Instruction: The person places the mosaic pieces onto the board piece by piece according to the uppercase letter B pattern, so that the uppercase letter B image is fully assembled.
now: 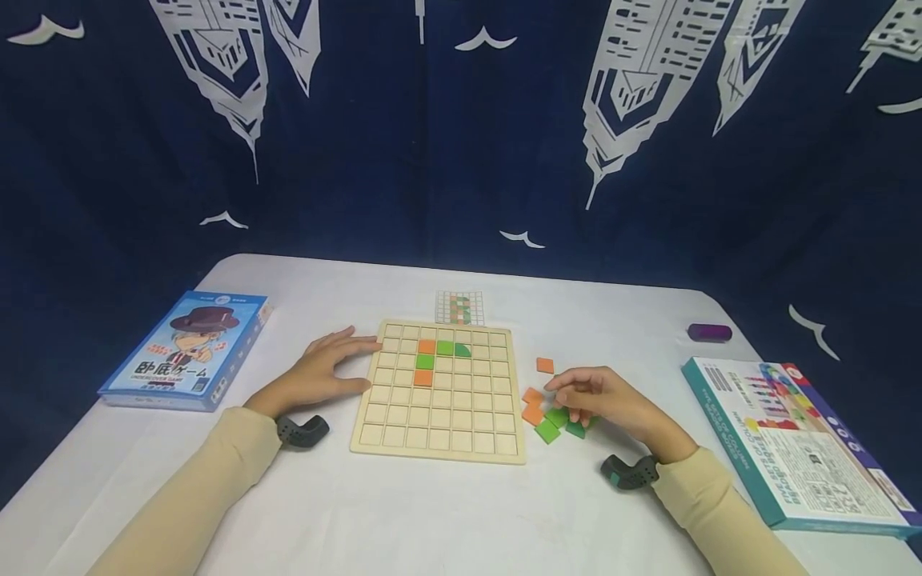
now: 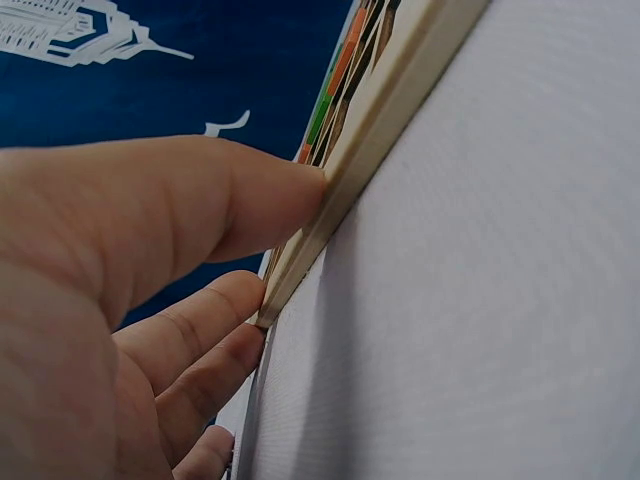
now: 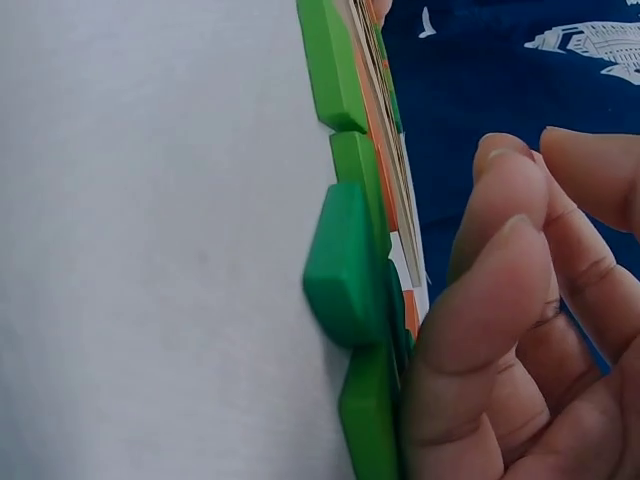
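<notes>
A wooden grid board (image 1: 438, 454) lies flat on the table. In its upper cells sit orange tiles (image 1: 422, 378), green tiles (image 1: 425, 362) and a dark green rounded piece (image 1: 463, 350). My left hand (image 1: 324, 370) rests at the board's left edge, fingers extended; in the left wrist view its thumb (image 2: 270, 195) touches the wooden side. To the right of the board, my right hand (image 1: 605, 398) is over loose orange tiles (image 1: 532, 414) and green tiles (image 1: 547, 432), its fingers loosely bent. The right wrist view shows a dark green piece (image 3: 345, 265) beside those fingers, and nothing visible held.
A printed grid card (image 1: 459, 307) lies just beyond the board. On the left is a blue game box (image 1: 183, 352); on the right, a larger teal-edged box (image 1: 807, 448) with a purple object (image 1: 709, 333) behind it. A dark blue patterned curtain (image 1: 403, 160) hangs behind the white table.
</notes>
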Motion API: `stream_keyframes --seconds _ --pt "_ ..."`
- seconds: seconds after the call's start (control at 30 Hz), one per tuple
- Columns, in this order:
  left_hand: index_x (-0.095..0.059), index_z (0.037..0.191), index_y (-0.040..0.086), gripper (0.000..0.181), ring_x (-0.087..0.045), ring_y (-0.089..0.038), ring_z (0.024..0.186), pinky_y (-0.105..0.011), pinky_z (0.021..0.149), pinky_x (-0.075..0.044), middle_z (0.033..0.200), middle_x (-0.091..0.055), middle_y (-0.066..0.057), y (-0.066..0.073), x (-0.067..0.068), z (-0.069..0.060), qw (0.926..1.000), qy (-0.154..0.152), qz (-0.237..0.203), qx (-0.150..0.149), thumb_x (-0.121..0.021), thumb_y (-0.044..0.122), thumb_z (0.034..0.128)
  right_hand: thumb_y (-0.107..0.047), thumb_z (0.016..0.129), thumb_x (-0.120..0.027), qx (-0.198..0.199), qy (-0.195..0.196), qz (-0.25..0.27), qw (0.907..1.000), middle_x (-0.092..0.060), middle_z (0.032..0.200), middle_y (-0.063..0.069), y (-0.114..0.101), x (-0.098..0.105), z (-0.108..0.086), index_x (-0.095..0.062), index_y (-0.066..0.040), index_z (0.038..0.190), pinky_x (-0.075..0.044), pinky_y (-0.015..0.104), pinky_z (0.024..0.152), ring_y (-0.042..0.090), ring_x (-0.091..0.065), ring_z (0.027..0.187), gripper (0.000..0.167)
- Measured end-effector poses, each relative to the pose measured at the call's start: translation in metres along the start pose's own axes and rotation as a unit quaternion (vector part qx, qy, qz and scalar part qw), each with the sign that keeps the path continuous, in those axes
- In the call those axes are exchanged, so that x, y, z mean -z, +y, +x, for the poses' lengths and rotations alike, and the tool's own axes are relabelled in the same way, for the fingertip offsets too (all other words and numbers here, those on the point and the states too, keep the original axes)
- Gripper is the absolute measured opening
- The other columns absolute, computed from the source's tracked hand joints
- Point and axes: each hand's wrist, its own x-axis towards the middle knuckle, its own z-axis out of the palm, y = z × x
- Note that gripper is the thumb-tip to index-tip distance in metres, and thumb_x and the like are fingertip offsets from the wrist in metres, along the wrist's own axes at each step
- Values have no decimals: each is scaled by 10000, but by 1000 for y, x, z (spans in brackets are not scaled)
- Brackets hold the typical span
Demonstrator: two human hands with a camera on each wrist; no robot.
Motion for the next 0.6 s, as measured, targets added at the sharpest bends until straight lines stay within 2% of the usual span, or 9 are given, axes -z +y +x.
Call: stream_keyframes --seconds 0.2,0.33,0.47,0.6 --pt "-600 1542 96 670 -188 -460 1630 -712 1282 -83 1654 -497 -160 0 0 -1 10000 13 22 19 -785 320 939 -14 1015 -669 188 -399 -206 9988 -659 847 -22 3 0 1 -661 171 1249 -498 208 590 74 -545 673 298" --pt "-597 1547 105 673 -180 -454 1633 -716 1280 -82 1658 -494 -149 -1 -1 -1 10000 1 34 64 -786 324 940 30 956 -730 427 -668 -586 9951 -623 845 -35 4 1 1 -697 147 1204 -453 186 588 48 -501 661 277" --pt "-598 1545 103 674 -182 -457 1632 -716 1280 -79 1656 -497 -151 -2 -2 0 10000 18 37 43 -787 326 938 53 895 -783 722 -800 -1052 9886 -597 834 -41 5 0 1 -736 97 1133 -432 180 603 39 -488 666 247" --pt "-600 1542 97 668 -185 -461 1630 -710 1283 -78 1654 -498 -157 -2 -1 0 10000 20 32 7 -785 313 938 67 859 -809 834 -826 -1255 9851 -583 839 -28 2 -3 0 -750 65 1101 -421 187 590 44 -479 661 249"
